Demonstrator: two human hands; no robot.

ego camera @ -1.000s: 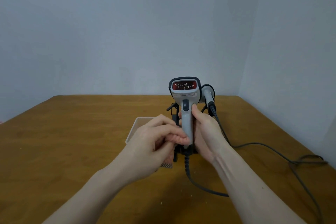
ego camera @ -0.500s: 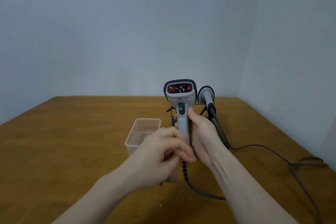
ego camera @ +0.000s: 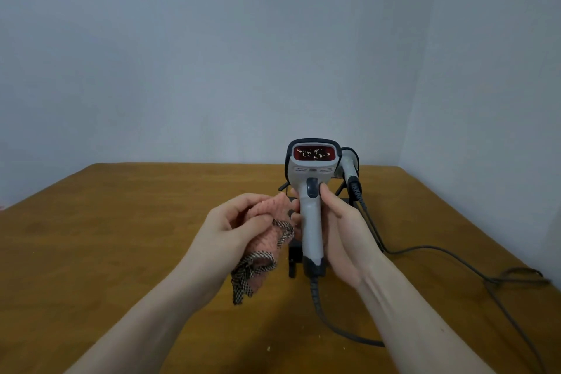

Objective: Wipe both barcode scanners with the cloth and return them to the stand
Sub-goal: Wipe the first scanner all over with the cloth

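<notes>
The right hand [ego camera: 340, 231] curls around the grey scanner [ego camera: 311, 200] by its handle, upright above the table [ego camera: 121, 222]; rigid, probably light, smooth plastic; the handle suits holding; the left hand [ego camera: 233, 228] bunches the soft cloth [ego camera: 267, 240] beside it; 2 scanners, 1 on the stand [ego camera: 343, 191]; 1 cloth.

I count two barcode scanners: one grey scanner [ego camera: 311, 191] in my right-hand fingers and a second scanner [ego camera: 349, 165] just behind them. There is one pink cloth [ego camera: 267, 231] in my left-hand fingers, one black stand [ego camera: 292, 255] and two cables.
</notes>
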